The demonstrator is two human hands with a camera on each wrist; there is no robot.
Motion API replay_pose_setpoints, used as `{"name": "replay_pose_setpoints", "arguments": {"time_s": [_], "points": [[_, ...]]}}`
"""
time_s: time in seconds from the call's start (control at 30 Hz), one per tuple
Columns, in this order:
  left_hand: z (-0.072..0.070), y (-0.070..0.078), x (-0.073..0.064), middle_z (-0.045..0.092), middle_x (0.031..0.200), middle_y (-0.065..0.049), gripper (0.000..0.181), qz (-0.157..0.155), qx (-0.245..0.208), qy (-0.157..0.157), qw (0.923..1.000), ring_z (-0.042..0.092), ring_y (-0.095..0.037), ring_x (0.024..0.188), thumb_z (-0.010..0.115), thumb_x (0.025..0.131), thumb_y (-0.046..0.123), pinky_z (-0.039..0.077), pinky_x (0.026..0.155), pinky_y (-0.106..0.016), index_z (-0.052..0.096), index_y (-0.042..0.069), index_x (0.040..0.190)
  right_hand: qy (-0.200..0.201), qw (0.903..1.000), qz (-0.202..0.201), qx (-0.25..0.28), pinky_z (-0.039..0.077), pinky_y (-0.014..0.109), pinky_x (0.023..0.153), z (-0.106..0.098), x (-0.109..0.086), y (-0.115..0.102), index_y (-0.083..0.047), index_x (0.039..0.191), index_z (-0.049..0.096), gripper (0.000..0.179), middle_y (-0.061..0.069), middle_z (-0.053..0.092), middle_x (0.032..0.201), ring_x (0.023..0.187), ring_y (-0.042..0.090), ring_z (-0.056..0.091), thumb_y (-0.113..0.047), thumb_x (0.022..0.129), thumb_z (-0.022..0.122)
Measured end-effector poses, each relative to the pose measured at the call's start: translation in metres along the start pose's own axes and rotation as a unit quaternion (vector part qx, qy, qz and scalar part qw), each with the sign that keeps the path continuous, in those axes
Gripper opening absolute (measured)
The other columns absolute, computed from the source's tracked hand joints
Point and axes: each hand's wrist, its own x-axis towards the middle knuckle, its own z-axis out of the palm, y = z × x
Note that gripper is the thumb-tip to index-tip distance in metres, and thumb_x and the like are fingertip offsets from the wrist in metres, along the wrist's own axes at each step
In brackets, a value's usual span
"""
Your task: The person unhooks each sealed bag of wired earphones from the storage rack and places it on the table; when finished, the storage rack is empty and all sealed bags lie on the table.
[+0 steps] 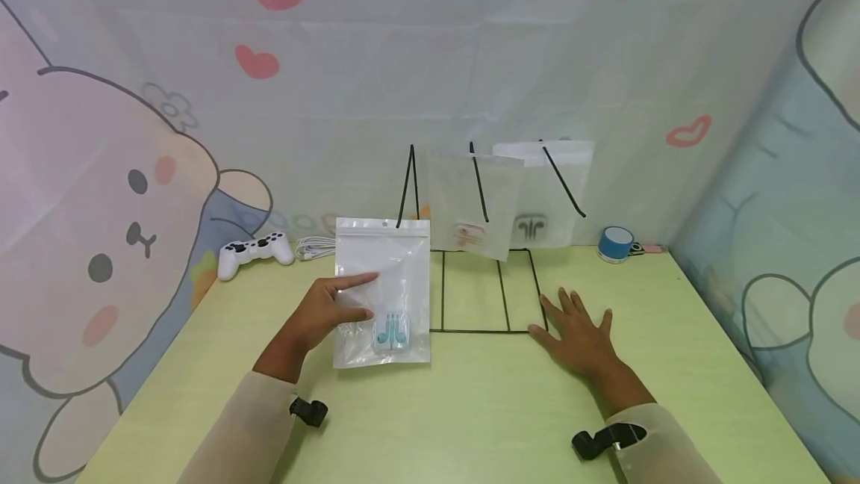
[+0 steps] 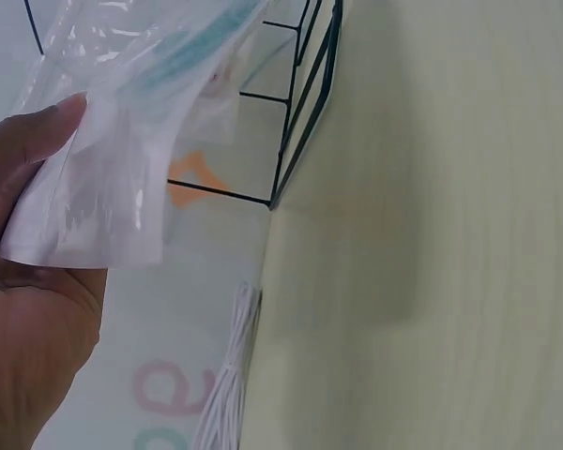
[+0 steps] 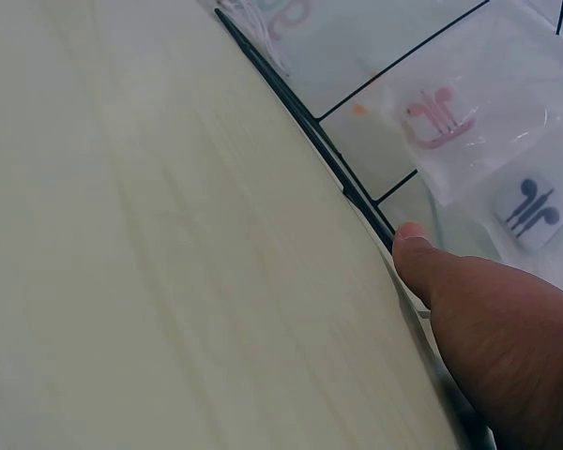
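Observation:
My left hand (image 1: 321,316) grips the left edge of a clear-and-white zip bag (image 1: 411,275) that holds a case of teal earphones (image 1: 392,332). In the left wrist view the thumb presses one face of the bag, with the other fingers partly hidden behind it. The bag's top edge overlaps the tip of the left hook (image 1: 406,184) of a black wire rack (image 1: 484,332). Two more bags hang on the other hooks, one with pink earphones (image 3: 435,119) and one with black earphones (image 1: 531,227). My right hand (image 1: 576,338) rests with spread fingers at the rack's front right corner, thumb against the frame.
A white game controller (image 1: 255,251) and a coiled white cable (image 1: 316,247) lie at the back left of the table. Back right stands a blue-and-white roll of tape (image 1: 614,243), with scissors (image 1: 637,249) beside it. A cartoon-printed cloth (image 1: 403,58) rises behind the table.

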Motion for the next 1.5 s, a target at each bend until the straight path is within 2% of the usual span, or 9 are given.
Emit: {"name": "replay_pose_setpoints", "arguments": {"time_s": [0.13,0.37,0.5,0.8,0.9,1.03,1.2,1.3,1.5], "points": [[-0.003,-0.006,0.005,0.054,0.165,-0.016,0.072,-0.028,-0.021,0.001,0.9994,0.061,-0.028,0.126,0.092,0.083,0.005,0.059,0.094,-0.025,0.069,0.02,0.15,-0.001,1.0,0.001,0.001,-0.009,0.092,0.117,-0.001,0.001,0.0,-0.02,0.173,0.035,0.084,0.024,0.017,0.182,0.17,0.051,0.01,-0.073,0.108,0.046],[-0.017,-0.02,0.015,0.045,0.173,-0.014,0.077,-0.076,-0.058,0.001,0.9955,0.051,-0.031,0.145,0.092,0.082,-0.001,0.053,0.102,-0.021,0.066,0.016,0.153,0.002,1.0,0.001,-0.002,-0.009,0.092,0.117,0.002,0.001,0.001,-0.021,0.173,0.036,0.084,0.023,0.018,0.182,0.169,0.05,0.011,-0.074,0.108,0.045],[-0.027,-0.028,0.021,0.042,0.174,-0.016,0.077,-0.101,-0.069,-0.008,0.9925,0.049,-0.032,0.147,0.091,0.082,-0.002,0.054,0.099,-0.021,0.066,0.017,0.152,0.004,1.0,0.0,-0.001,-0.009,0.092,0.116,0.001,0.0,-0.001,-0.02,0.172,0.036,0.085,0.024,0.019,0.182,0.169,0.051,0.011,-0.074,0.108,0.045],[-0.045,-0.048,0.031,0.038,0.172,-0.021,0.078,-0.138,-0.084,-0.054,0.9854,0.071,-0.022,0.115,0.088,0.083,-0.004,0.066,0.088,-0.035,0.065,0.017,0.154,0.004,1.0,0.0,-0.002,-0.009,0.093,0.116,0.001,0.0,0.0,-0.019,0.172,0.037,0.084,0.025,0.019,0.181,0.169,0.051,0.012,-0.072,0.108,0.046],[-0.047,-0.054,0.033,0.039,0.172,-0.022,0.078,-0.146,-0.084,-0.064,0.9837,0.071,-0.021,0.114,0.088,0.083,-0.004,0.066,0.087,-0.034,0.064,0.014,0.154,0.002,1.0,0.001,0.0,-0.009,0.093,0.116,0.001,0.0,-0.001,-0.019,0.172,0.037,0.084,0.025,0.019,0.181,0.169,0.052,0.011,-0.072,0.108,0.046],[-0.048,-0.056,0.033,0.04,0.174,-0.02,0.077,-0.145,-0.043,-0.065,0.9864,0.062,-0.03,0.136,0.092,0.083,0.003,0.062,0.101,-0.037,0.065,0.015,0.154,0.002,1.0,0.002,-0.001,-0.009,0.092,0.117,0.0,0.0,-0.001,-0.019,0.172,0.037,0.084,0.025,0.019,0.182,0.169,0.051,0.011,-0.072,0.108,0.046],[-0.046,-0.053,0.03,0.037,0.177,-0.019,0.075,-0.112,0.061,-0.063,0.9898,0.029,-0.041,0.166,0.094,0.084,0.017,0.033,0.132,-0.057,0.065,0.019,0.154,0.001,1.0,0.001,-0.005,-0.009,0.092,0.117,-0.001,0.0,-0.001,-0.019,0.172,0.036,0.084,0.025,0.018,0.182,0.169,0.051,0.011,-0.072,0.108,0.046],[-0.046,-0.053,0.03,0.04,0.175,-0.02,0.077,-0.102,0.09,-0.057,0.989,0.028,-0.044,0.166,0.095,0.083,0.02,0.025,0.134,-0.063,0.065,0.019,0.154,0.002,1.0,-0.001,-0.001,-0.009,0.092,0.117,-0.001,0.001,-0.001,-0.018,0.172,0.037,0.084,0.025,0.019,0.181,0.169,0.052,0.011,-0.071,0.108,0.047],[-0.046,-0.057,0.032,0.042,0.173,-0.021,0.079,-0.094,0.114,-0.056,0.9875,0.031,-0.045,0.165,0.095,0.084,0.024,0.027,0.133,-0.064,0.063,0.018,0.156,-0.001,1.0,0.0,-0.004,-0.009,0.092,0.117,0.0,0.0,-0.001,-0.019,0.172,0.036,0.084,0.025,0.018,0.182,0.169,0.051,0.011,-0.072,0.108,0.046]]}}
